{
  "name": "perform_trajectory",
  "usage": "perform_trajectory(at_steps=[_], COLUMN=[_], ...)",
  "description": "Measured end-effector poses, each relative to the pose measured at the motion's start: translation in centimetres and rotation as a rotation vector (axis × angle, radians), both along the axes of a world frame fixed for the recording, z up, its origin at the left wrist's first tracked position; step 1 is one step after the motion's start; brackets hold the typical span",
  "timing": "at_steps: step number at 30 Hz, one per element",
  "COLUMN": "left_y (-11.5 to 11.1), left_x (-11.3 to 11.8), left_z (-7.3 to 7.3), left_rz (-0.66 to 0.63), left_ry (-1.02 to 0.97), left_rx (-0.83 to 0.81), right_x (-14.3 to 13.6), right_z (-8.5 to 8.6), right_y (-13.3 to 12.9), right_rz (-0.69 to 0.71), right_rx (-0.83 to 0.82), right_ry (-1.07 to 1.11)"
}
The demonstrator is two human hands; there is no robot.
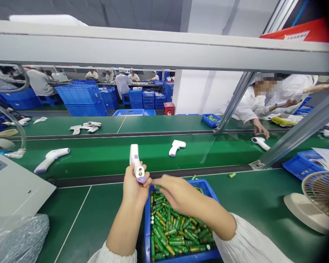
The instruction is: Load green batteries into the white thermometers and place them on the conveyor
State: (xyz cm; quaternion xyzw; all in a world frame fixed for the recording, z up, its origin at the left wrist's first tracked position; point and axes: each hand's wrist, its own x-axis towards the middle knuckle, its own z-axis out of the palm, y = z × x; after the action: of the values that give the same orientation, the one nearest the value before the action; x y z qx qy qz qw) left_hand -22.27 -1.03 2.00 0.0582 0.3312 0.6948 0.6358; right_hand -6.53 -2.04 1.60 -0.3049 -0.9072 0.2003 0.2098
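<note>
A blue plastic bin (147, 233) of glossy green cylindrical batteries (178, 233) sits at bottom centre on the matte green bench (263, 204). Above it the left hand (133, 188) grips a smooth white, purple-trimmed plastic thermometer gun (136, 162); the right hand (175, 191) pinches at its base, fingertips hidden. More guns lie on the glossy green conveyor (112, 153)

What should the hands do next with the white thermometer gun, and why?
Probably the right hand should pinch one battery from the blue bin beneath it. The left hand holds the thermometer gun upright beside it, and I cannot see a battery in the fingers.
</note>
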Motion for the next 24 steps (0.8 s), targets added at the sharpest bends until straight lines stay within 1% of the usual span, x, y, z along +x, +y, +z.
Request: perform_trajectory(at_steps=[2,4,6,8,10,12,14,16,18,21,24], left_y=[0.1,0.1,0.1,0.0,0.0,0.1,0.1,0.1,0.0,-0.4,-0.7], left_x=[0.4,1.0,1.6,2.1,2.5,2.6,2.6,2.7,2.9,3.5,4.2], left_z=[-0.2,-0.4,-0.7,-1.1,-1.6,-2.2,-2.6,-2.7,-2.6,-2.3,-2.3], left_rz=[0.007,0.035,0.075,0.108,0.106,0.096,0.086,0.075,0.047,-0.03,-0.08], left_ry=[0.044,0.086,0.129,0.181,0.239,0.303,0.37,0.417,0.437,0.422,0.401], left_rx=[-0.015,-0.058,-0.134,-0.2,-0.217,-0.2,-0.172,-0.154,-0.154,-0.157,-0.147], right_x=[-0.8,-1.6,-2.3,-2.7,-2.8,-2.7,-2.5,-2.4,-2.4,-2.4,-2.3], right_z=[0.4,-0.1,-1.2,-2.2,-2.9,-3.1,-3.1,-3.0,-3.1,-3.5,-4.0], right_y=[0.8,1.2,1.3,1.1,1.1,1.3,1.6,1.9,1.9,1.4,1.1], right_rz=[-0.097,-0.128,-0.127,-0.147,-0.177,-0.184,-0.156,-0.14,-0.175,-0.269,-0.369], right_rx=[-0.037,-0.064,-0.14,-0.274,-0.425,-0.579,-0.725,-0.793,-0.735,-0.539,-0.364], right_ry=[0.318,0.52,0.61,0.68,0.772,0.859,0.91,0.923,0.915,0.908,0.918])
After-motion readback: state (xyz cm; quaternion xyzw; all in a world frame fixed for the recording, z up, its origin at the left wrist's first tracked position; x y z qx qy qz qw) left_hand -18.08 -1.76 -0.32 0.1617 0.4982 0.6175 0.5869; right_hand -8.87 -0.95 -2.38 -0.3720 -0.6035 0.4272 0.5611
